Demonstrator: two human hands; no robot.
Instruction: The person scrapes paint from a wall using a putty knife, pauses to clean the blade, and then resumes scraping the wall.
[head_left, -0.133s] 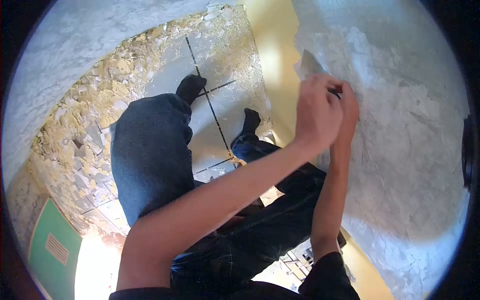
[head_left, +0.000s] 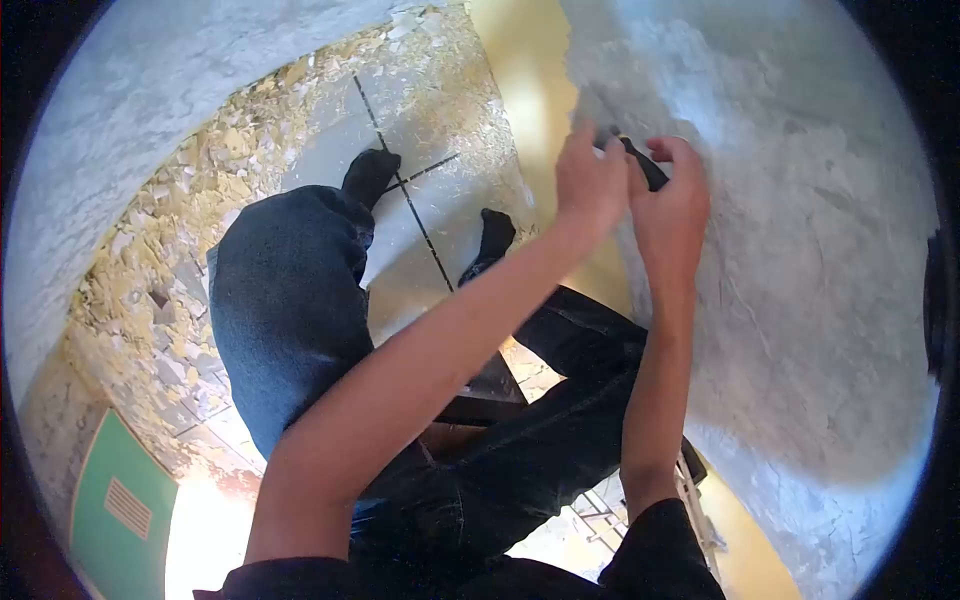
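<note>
My right hand (head_left: 672, 205) is curled around the black handle of a scraper (head_left: 645, 165), close to the grey wall (head_left: 800, 290). My left hand (head_left: 590, 185), a little blurred, is closed at the other end of the scraper. The blade is mostly hidden behind its fingers. Both hands are by the ragged edge where the grey surface meets a bare yellow strip (head_left: 545, 110).
Flakes of yellow and grey coating (head_left: 170, 290) cover much of the tiled floor (head_left: 410, 235). My legs in jeans (head_left: 290, 310) are bent below my arms. A green panel (head_left: 120, 500) stands at lower left beside a bright light (head_left: 205, 540).
The hands have shifted left and slightly upward, and my left hand has moved apart from the right. More of the black handle shows; the triangular blade is now covered.
</note>
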